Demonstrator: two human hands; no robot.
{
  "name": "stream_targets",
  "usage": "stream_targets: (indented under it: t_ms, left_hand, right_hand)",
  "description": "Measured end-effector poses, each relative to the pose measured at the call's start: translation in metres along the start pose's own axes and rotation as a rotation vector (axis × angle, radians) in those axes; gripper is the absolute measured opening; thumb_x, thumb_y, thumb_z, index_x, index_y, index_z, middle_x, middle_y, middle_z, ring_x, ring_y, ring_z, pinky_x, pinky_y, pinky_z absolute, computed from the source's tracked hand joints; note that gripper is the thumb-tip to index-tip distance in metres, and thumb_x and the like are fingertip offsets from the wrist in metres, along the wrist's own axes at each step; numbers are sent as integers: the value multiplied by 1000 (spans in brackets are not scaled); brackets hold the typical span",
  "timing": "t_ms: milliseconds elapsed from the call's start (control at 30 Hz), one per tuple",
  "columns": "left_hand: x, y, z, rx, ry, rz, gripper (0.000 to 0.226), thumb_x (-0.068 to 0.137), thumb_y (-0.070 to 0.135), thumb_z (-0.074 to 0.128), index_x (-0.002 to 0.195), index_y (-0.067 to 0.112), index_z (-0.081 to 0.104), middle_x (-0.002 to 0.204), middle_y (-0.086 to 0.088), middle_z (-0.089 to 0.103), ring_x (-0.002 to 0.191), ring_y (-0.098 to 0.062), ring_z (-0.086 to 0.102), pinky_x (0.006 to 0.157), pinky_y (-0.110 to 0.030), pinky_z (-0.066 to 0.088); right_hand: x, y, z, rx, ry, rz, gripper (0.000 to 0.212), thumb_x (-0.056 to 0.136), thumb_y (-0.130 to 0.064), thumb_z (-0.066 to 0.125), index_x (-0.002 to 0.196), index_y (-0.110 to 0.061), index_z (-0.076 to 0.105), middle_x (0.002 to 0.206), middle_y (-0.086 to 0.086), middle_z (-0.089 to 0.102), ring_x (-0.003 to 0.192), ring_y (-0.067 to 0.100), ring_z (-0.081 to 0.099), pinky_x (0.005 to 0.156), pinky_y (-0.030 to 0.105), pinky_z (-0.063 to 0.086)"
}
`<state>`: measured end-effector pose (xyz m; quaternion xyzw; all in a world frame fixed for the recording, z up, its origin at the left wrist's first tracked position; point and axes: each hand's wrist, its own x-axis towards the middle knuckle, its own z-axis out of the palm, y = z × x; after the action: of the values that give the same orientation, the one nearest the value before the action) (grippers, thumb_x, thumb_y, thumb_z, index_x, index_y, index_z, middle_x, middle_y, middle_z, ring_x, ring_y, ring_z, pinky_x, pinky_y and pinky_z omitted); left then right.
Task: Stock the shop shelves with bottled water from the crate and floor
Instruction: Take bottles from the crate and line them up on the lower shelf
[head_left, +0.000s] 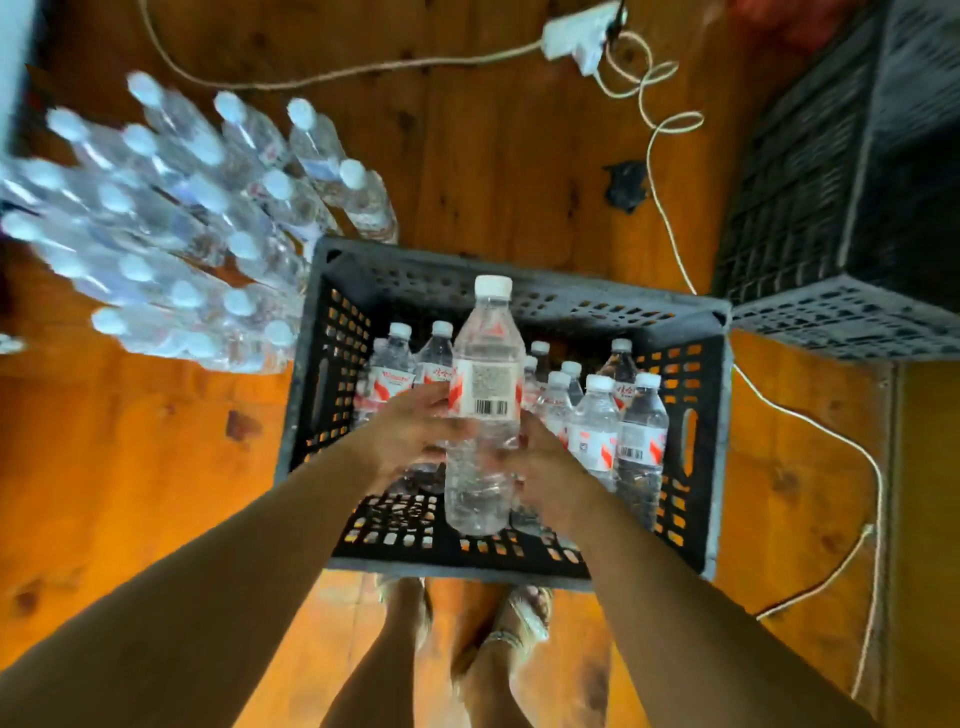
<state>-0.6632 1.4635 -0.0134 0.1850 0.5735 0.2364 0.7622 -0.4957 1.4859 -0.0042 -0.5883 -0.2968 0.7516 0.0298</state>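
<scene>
Both hands on one water bottle (485, 410): upright, white cap on top, barcode label facing me. Left hand (415, 431) wraps the left side at label height, fingers curled round it, thumb across the front. Right hand (543, 457) grips the lower right side, fingers curled behind, tips hidden by the bottle. It's in the air over the middle of the black crate (519, 306); can't tell if it touches the ones below.

Crate sits on the wooden floor (493, 156) right in front of my feet (519, 618), in sandals. Inside: more bottles (597, 415) standing upright, a few by the left wall, a bigger bunch on the right half; grid bottom shows at the near side.

Left of the crate: dense cluster of floor bottles (171, 218), capped, standing, blurred, nearest ones just beside the far left corner. Second black crate (841, 182) far right, near the first one's corner. White cable (660, 156) snakes over the floor from a power strip (579, 31) at the top, past the crate's right side
</scene>
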Motion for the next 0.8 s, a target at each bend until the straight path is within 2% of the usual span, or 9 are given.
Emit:
stream_targets:
  t_ms: [133,233,300,333,467,567,633,733,800]
  left_hand:
    - [-80,57,-8,-102,39,171,58,65,12,67,120,24,55,117,-4,66,109,-27,62,97,-51,45]
    - [-151,91,-4,-182,160,321,60,66,9,64,124,22,54,115,-7,67,107,-28,62,92,-51,46]
    - [-209,111,8,-205,272,422,39,71,11,69,108,24,61,94,6,73,88,-12,69,71,-34,55]
    - [-239,117,14,-218,351,471,30,74,13,71,100,25,62,85,10,73,79,-7,69,63,-27,53]
    - [-359,122,22,-323,692,656,47,56,28,76,100,26,62,93,4,68,89,-17,65,67,-29,47]
    - [-448,108,15,-412,823,765,50,52,20,76,100,20,62,95,-4,68,90,-25,63,66,-31,48]
    - [-505,87,0,-412,913,816,49,50,17,77,97,19,63,94,-7,68,89,-27,63,66,-30,49]
    - [-587,43,-27,-382,1026,896,48,55,15,78,101,14,66,97,-9,71,92,-29,66,79,-39,56]
    - [-633,8,-44,-416,1083,932,46,61,7,72,106,10,64,100,-10,71,93,-25,67,85,-39,55]
  right_hand:
    - [-53,-64,42,-131,55,-206,63,65,7,76,111,-23,46,100,-6,64,106,20,59,97,41,46]
    - [-108,-104,88,-321,117,-414,62,61,-10,85,104,-25,43,95,-12,60,96,13,60,80,28,48]
    - [-149,-120,120,-439,162,-558,61,61,-20,86,102,-28,42,94,-14,58,94,12,60,74,24,46]
    - [-173,-127,136,-495,190,-631,61,61,-25,86,101,-29,41,95,-13,58,95,13,60,73,26,46]
    - [-267,-147,205,-748,257,-835,70,64,-36,83,118,-20,41,112,-1,57,106,21,57,72,26,40]
    - [-316,-143,264,-862,131,-960,87,63,-42,81,131,-18,32,128,5,52,118,25,51,90,34,45]
    - [-344,-137,308,-916,-21,-1020,89,62,-40,82,133,-20,32,130,3,51,121,24,49,96,34,44]
    - [-383,-119,383,-1002,-251,-1096,82,62,-28,84,129,-15,39,123,2,54,116,20,51,84,22,39]
    - [-401,-96,435,-1027,-337,-1155,84,59,-27,86,128,-12,40,124,7,56,116,24,53,84,24,40]
